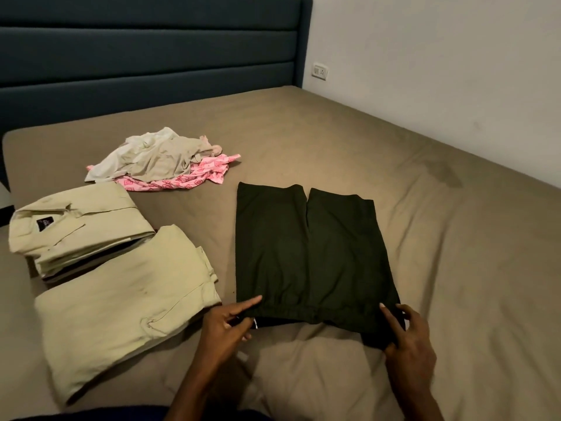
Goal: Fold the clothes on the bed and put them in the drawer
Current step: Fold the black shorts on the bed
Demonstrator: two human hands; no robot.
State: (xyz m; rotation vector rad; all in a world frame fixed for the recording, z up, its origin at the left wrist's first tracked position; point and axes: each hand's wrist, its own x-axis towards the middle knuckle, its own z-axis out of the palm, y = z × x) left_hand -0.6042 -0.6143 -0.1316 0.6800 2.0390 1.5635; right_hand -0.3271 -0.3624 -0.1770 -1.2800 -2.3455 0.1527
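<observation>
Two folded cream clothes [121, 299] lie by the bed's left edge. The dark shorts [309, 253] lie flat mid-bed [455, 238], bare sheet to their right. The left hand [227, 323] pinches the waistband's near-left corner; the right hand [406, 335] grips its near-right corner.

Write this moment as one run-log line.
step: folding | item: dark shorts flat on bed | left hand, right hand: pinch waistband corners | drawer: unseen

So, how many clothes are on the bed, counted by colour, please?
Black: 1, shorts
Beige, folded: 2, shirt and trousers
White: 1, in the pile
Grey-beige: 1, in the pile
Pink: 1, under the pile
Total: 6, as far as the pile shows
</observation>
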